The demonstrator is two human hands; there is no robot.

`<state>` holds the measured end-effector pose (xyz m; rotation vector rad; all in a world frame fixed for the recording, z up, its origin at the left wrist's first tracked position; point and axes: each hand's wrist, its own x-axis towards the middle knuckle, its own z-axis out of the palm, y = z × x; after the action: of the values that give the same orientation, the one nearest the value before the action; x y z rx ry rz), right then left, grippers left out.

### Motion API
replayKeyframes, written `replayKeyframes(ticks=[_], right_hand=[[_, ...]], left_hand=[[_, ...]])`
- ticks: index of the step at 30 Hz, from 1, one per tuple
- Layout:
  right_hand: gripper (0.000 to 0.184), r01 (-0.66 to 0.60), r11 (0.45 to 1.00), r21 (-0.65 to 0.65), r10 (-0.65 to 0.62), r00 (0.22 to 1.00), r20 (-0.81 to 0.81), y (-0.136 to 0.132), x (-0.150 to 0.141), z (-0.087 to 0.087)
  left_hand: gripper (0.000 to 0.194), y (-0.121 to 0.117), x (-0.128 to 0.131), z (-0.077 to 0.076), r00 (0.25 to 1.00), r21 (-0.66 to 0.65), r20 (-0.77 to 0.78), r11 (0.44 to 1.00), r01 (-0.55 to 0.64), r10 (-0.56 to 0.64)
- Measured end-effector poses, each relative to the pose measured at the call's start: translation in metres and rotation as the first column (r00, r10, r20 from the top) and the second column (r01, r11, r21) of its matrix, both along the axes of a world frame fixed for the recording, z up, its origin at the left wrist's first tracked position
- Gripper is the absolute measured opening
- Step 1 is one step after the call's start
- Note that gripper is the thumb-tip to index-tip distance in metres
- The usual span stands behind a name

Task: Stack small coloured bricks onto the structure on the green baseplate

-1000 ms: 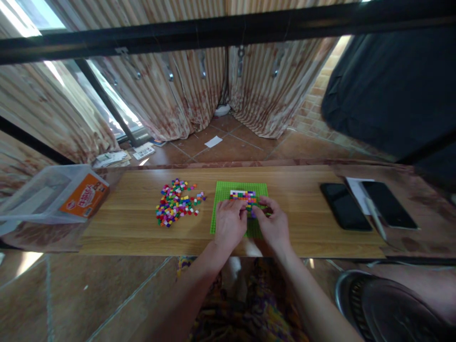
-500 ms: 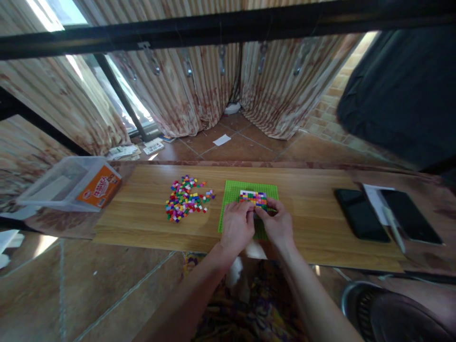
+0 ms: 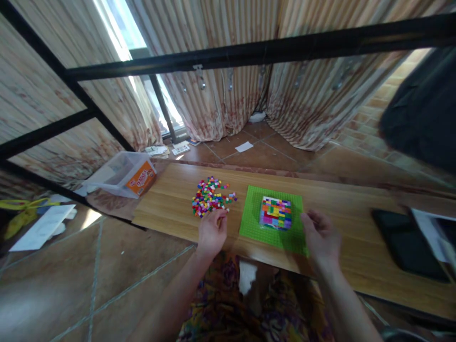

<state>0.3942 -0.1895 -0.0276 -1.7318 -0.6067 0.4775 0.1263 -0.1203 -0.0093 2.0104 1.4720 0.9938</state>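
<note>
A green baseplate (image 3: pixel 256 223) lies on the wooden table (image 3: pixel 342 204), with a block of many-coloured small bricks (image 3: pixel 275 213) built in its middle. A loose pile of small coloured bricks (image 3: pixel 209 195) lies to its left. My left hand (image 3: pixel 212 232) rests at the near edge of that pile, fingers curled downward, fingertips close to the nearest bricks; what they hold, if anything, is hidden. My right hand (image 3: pixel 320 235) hovers at the right edge of the baseplate, fingers loosely curled and apart, holding nothing I can see.
A clear plastic box with an orange label (image 3: pixel 124 173) stands at the table's left end. A black phone (image 3: pixel 406 244) and a second dark device on white paper (image 3: pixel 436 232) lie at the right. Curtains and a black metal frame stand behind the table.
Both hands have left the brick block on the baseplate. My left hand moved left to the loose pile, my right hand drew back to the right. The camera swung left.
</note>
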Motion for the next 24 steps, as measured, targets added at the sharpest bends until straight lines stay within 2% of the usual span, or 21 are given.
replayKeyframes(ticks=[3,6,11,14,19,21,24], right_hand=[[0.050,0.018,0.983,-0.184,0.021,0.978,0.208,-0.006,0.021,-0.007],[0.048,0.010,0.958,-0.287,0.106,0.916,0.387,-0.009,0.034,-0.019],[0.046,-0.008,0.961,-0.276,0.174,0.794,0.583,-0.009,0.032,-0.032],[0.046,-0.007,0.964,-0.265,0.173,0.774,0.609,-0.009,0.029,-0.033],[0.042,-0.012,0.967,-0.254,0.168,0.781,0.602,-0.008,0.030,-0.033],[0.041,-0.015,0.969,-0.245,0.165,0.780,0.604,-0.008,0.030,-0.033],[0.040,-0.033,0.975,-0.222,0.167,0.768,0.619,-0.008,0.029,-0.033]], left_hand=[[0.020,0.003,-0.023,-0.006,0.996,0.010,-0.036,0.996,-0.083,0.084],[0.020,0.006,-0.037,-0.007,0.983,0.028,-0.090,0.987,-0.159,0.161],[0.021,0.018,-0.044,-0.002,0.956,0.045,-0.200,0.977,-0.207,0.212],[0.019,0.028,-0.036,0.001,0.950,0.091,-0.262,0.984,-0.153,0.172],[0.019,0.043,-0.006,0.004,0.934,0.119,-0.355,0.993,0.010,0.034],[0.019,0.047,0.006,0.006,0.911,0.097,-0.412,0.995,0.019,0.023],[0.017,0.049,0.018,0.008,0.847,0.078,-0.526,0.996,-0.036,0.072]])
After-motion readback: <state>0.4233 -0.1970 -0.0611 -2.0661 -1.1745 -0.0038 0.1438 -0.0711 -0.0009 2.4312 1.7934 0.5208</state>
